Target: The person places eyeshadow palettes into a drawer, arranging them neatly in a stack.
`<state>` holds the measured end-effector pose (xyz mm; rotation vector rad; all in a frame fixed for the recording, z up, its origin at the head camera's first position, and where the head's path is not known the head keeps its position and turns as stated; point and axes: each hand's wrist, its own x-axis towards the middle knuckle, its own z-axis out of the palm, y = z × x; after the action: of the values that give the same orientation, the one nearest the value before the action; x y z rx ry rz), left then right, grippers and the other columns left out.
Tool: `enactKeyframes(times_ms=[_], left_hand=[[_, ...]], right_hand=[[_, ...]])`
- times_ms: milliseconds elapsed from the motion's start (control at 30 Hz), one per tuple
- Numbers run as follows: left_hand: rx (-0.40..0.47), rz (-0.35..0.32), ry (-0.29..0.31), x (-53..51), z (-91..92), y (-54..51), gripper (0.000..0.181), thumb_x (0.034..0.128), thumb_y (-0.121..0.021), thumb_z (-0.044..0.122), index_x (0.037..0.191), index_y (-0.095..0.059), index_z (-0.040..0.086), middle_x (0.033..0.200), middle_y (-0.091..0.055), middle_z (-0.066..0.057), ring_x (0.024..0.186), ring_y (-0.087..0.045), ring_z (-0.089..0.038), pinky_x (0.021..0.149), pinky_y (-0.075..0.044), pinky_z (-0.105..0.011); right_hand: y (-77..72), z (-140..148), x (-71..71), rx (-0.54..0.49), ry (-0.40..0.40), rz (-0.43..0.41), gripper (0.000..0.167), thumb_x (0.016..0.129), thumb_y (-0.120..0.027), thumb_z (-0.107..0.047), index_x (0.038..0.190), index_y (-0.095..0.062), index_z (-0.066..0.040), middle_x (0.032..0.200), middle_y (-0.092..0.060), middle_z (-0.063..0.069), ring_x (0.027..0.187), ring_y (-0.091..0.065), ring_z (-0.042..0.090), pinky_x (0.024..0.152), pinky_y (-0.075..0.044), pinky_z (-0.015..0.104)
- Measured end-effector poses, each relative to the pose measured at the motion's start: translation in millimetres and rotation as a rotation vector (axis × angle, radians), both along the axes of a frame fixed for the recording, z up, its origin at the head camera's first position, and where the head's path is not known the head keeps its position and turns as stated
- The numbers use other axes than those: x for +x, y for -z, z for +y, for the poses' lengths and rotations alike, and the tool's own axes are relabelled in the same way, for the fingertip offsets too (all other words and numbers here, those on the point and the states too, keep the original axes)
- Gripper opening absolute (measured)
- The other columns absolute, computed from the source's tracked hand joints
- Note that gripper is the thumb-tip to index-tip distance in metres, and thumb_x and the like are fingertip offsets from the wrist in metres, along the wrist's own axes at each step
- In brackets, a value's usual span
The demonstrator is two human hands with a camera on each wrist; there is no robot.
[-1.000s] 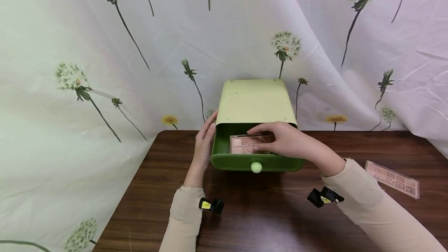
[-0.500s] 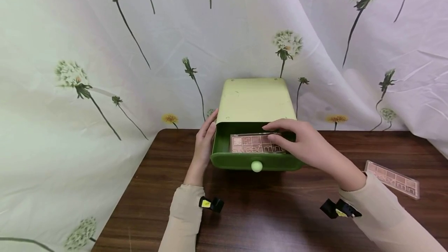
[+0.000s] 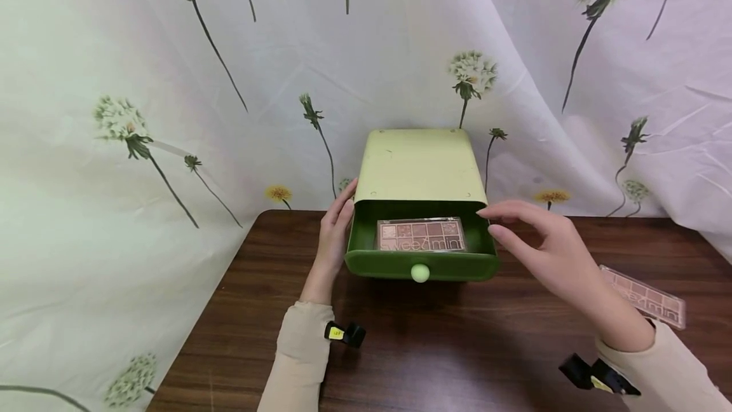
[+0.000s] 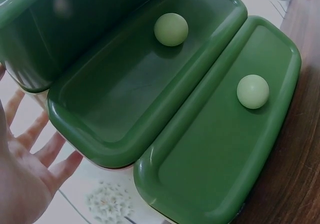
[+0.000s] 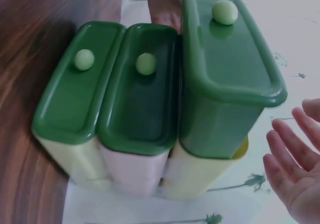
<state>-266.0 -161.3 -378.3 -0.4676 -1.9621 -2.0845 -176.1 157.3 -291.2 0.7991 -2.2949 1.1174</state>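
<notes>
A small drawer cabinet [image 3: 422, 164] with a pale yellow-green top stands against the backdrop. Its top drawer [image 3: 377, 265], green with a round knob [image 3: 420, 273], is pulled out. An eyeshadow palette [image 3: 421, 235] with a clear lid lies flat inside. My left hand [image 3: 334, 234] rests along the cabinet's left side, fingers extended. Beyond the drawer's right corner, my right hand [image 3: 551, 250] hovers with loosely bent fingers and holds nothing; in the right wrist view its fingers are apart from the drawer. A second eyeshadow palette [image 3: 649, 301] lies on the table, partly behind the right forearm.
Two lower drawers, a middle one [image 4: 125, 98] and a bottom one [image 4: 210, 149], are pushed in beneath, each with a round knob. Everything stands on a dark wooden table [image 3: 434, 361]. A white dandelion-print cloth [image 3: 400, 49] hangs close behind the cabinet.
My right hand has let go of the palette in the drawer and moved right, out of the drawer. That palette now lies uncovered. My left hand has stayed at the cabinet's side.
</notes>
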Motion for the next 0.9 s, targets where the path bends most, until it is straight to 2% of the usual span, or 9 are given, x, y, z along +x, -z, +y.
enactKeyframes(times_ms=[133,267,467,733,900], left_hand=[[-0.004,0.003,-0.001,0.0,-0.6,-0.2,0.049,0.1043,-0.045,0.031,0.151,-0.045,0.017,0.155,-0.038,0.004,0.143,-0.031,-0.013,0.111,-0.033,-0.047],[-0.001,0.010,0.003,0.5,-0.2,-0.8,0.048,0.1046,-0.045,0.030,0.151,-0.045,0.017,0.155,-0.038,0.003,0.143,-0.032,-0.014,0.111,-0.033,-0.047],[0.001,0.025,-0.001,0.1,0.2,-0.3,0.048,0.1048,-0.045,0.029,0.151,-0.045,0.015,0.155,-0.039,0.000,0.143,-0.032,-0.014,0.112,-0.032,-0.047],[-0.007,0.032,-0.019,-0.2,1.0,-0.4,0.049,0.1041,-0.046,0.030,0.150,-0.046,0.013,0.154,-0.041,-0.001,0.142,-0.033,-0.015,0.111,-0.032,-0.047],[0.007,0.044,-0.019,-0.5,1.3,-1.1,0.049,0.1040,-0.047,0.030,0.149,-0.047,0.011,0.153,-0.042,-0.004,0.142,-0.033,-0.018,0.112,-0.031,-0.048]], right_hand=[[4.6,10.7,6.1,-0.041,0.026,0.013,0.034,0.088,-0.070,0.007,0.116,-0.072,-0.011,0.113,-0.069,-0.002,0.106,-0.060,0.003,0.090,-0.043,0.014],[9.5,25.4,11.0,-0.064,0.084,-0.020,0.033,0.089,-0.069,0.006,0.118,-0.072,-0.011,0.112,-0.070,-0.006,0.099,-0.060,0.003,0.083,-0.044,0.011],[16.1,49.2,18.0,-0.066,0.152,-0.038,0.032,0.090,-0.067,0.006,0.118,-0.071,-0.010,0.111,-0.070,-0.007,0.100,-0.059,0.002,0.086,-0.040,0.011],[34.2,76.3,26.6,-0.051,0.256,-0.176,0.026,0.094,-0.067,-0.004,0.118,-0.070,-0.013,0.109,-0.067,-0.015,0.091,-0.057,-0.003,0.057,-0.046,0.014],[44.7,87.7,29.3,-0.037,0.258,-0.228,0.027,0.095,-0.066,-0.004,0.121,-0.069,-0.011,0.108,-0.067,-0.019,0.084,-0.061,-0.004,0.060,-0.047,0.013]])
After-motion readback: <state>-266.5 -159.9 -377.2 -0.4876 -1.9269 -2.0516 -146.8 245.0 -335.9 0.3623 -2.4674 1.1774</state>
